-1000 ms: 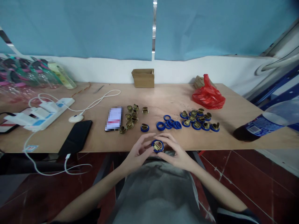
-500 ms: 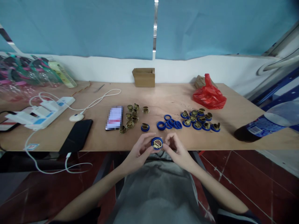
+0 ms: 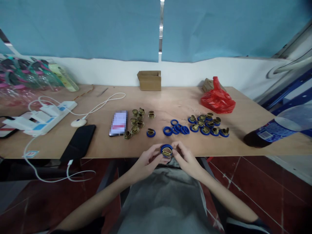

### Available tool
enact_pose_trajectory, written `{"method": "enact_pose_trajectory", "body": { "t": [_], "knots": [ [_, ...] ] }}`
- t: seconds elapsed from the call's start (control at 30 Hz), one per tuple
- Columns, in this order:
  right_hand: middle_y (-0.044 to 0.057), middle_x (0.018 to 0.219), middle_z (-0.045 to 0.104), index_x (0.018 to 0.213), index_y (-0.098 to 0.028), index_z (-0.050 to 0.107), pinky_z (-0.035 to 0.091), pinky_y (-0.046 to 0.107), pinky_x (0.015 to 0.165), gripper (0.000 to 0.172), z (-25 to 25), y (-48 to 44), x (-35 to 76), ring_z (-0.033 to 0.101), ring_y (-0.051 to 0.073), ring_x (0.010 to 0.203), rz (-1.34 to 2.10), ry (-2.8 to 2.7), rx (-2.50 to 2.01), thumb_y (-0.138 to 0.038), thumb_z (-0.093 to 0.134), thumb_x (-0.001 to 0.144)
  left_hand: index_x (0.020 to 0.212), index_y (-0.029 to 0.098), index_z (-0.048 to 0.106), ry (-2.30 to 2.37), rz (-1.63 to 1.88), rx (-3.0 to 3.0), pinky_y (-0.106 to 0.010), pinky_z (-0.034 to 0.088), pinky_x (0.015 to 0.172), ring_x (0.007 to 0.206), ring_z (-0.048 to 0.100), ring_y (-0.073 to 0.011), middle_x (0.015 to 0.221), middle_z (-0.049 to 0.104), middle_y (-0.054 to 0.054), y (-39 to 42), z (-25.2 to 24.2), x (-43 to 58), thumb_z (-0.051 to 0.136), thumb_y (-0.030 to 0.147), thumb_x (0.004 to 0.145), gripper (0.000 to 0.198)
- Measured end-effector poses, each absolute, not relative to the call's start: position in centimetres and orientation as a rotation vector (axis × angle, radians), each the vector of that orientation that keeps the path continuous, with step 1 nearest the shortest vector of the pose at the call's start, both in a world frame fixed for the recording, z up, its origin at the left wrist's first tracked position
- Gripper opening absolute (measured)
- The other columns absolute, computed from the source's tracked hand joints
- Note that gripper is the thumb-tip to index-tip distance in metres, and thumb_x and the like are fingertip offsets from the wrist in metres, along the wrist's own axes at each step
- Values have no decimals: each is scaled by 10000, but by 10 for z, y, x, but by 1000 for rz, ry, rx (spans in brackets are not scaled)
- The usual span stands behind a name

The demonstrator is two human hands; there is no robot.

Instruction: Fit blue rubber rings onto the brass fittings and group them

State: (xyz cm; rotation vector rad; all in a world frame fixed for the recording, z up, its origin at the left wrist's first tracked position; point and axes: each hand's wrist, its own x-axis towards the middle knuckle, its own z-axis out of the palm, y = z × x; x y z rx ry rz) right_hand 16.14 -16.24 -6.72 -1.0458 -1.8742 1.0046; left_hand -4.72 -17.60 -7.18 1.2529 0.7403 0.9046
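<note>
Between both hands, just above the table's front edge, is a round brass-coloured metal piece with a blue ring point(image 3: 166, 150) around it. My left hand point(image 3: 149, 160) grips it from the left with thumb and fingers. From the right, the thumb and bent fingers of my right hand point(image 3: 184, 158) pinch its edge. Beyond my left hand lies a similar brass piece on a blue ring point(image 3: 150, 132). Several brass pieces without blue rings point(image 3: 139, 124) are grouped farther left. Loose blue rings point(image 3: 167, 131) lie beyond my hands, with several ringed brass pieces point(image 3: 205, 130) to their right.
A lit phone point(image 3: 119, 123), a dark phone point(image 3: 80, 139) and a power strip point(image 3: 55, 117) with white cables lie left. A small cardboard box point(image 3: 150, 81) stands at the back. Right are a red plastic bag point(image 3: 217, 101) and a tilted-looking bottle of dark drink point(image 3: 266, 133).
The held brass piece and blue ring have moved slightly right and tipped, showing the ring's far side more. My right fingers have shifted closer around its edge. The camera view has shifted slightly.
</note>
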Motion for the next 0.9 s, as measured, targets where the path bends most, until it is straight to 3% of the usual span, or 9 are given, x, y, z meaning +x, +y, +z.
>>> {"method": "enact_pose_trajectory", "body": {
  "t": [0.17,0.43,0.63,0.8,0.9],
  "knots": [
    [-40,732,480,1030,-218,543,370,272,649,204,-69,-162,161,460,140,664,1205,-1829,-1012,-385,429,1060,1237,163,606,760,957,1226,-306,650,768,868,784,-209,992,796,-87,-174,-67,-47,655,423,956,386],
    [-40,739,500,843,-230,436,354,262,640,208,-63,-168,155,464,133,662,1157,-1983,-988,-283,396,1040,1103,152,623,802,947,1127,-274,627,633,669,772,-189,786,792,-53,-175,-71,-47,734,450,880,389],
    [-48,714,472,806,-232,398,318,248,595,202,-64,-167,156,439,125,629,1038,-2027,-997,-252,418,1006,1101,151,607,791,941,1116,-295,646,659,649,768,-178,826,796,-59,-175,-75,-47,731,469,881,406],
    [-56,657,434,772,-221,437,303,245,562,212,-65,-164,161,414,117,589,1045,-2004,-982,-261,467,978,1182,164,613,735,858,1276,-327,642,817,898,788,-222,1003,792,-87,-172,-69,-53,655,404,954,334],
    [-55,642,465,864,-211,532,313,246,557,172,-65,-163,163,435,119,578,1053,-1974,-985,-298,472,1000,1168,174,628,763,828,1364,-331,638,844,927,783,-217,1074,774,-80,-171,-64,-57,559,403,1004,290]
  ]
}}
